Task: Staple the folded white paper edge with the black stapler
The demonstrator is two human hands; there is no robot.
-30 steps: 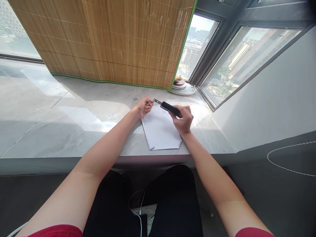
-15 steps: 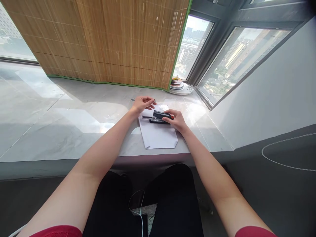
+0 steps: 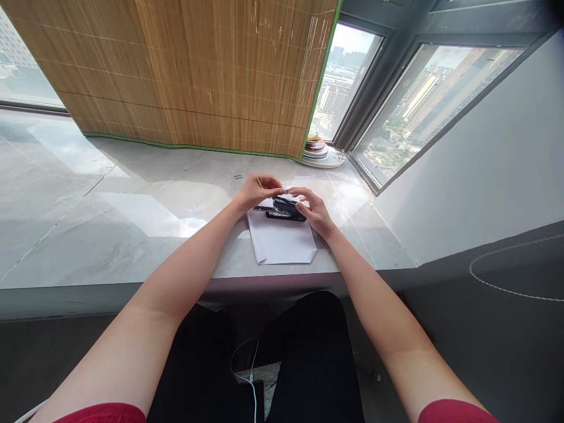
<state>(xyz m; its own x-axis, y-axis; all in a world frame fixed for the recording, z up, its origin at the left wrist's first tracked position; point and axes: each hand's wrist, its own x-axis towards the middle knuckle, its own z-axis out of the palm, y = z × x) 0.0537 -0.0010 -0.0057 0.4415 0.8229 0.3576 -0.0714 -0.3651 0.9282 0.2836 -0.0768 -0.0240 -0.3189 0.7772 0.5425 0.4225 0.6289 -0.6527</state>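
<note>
My left hand (image 3: 261,189) is closed in a pinch, holding a small grey staple strip (image 3: 286,191) at its fingertips. From the other side, my right hand (image 3: 314,210) reaches in with stretched fingers that meet the strip. Its thumb is apart from them, over the right end of a black stapler (image 3: 285,215). The stapler lies on folded white paper (image 3: 286,244), its metal rail sticking out to the left from under the top arm. Two thin grey strips (image 3: 238,177), probably staples, lie on the sill beyond my left wrist.
The pale marble sill (image 3: 145,235) ends at a front edge above my lap. A bamboo blind (image 3: 189,76) hangs behind it. Stacked plates (image 3: 319,154) stand in the window corner. A white cable (image 3: 252,382) hangs between my legs, and a beaded cord (image 3: 478,273) loops at right.
My left hand has moved slightly right with the staple strip. My right hand has loosened from around the stapler, and its fingers have stretched left to the strip.
</note>
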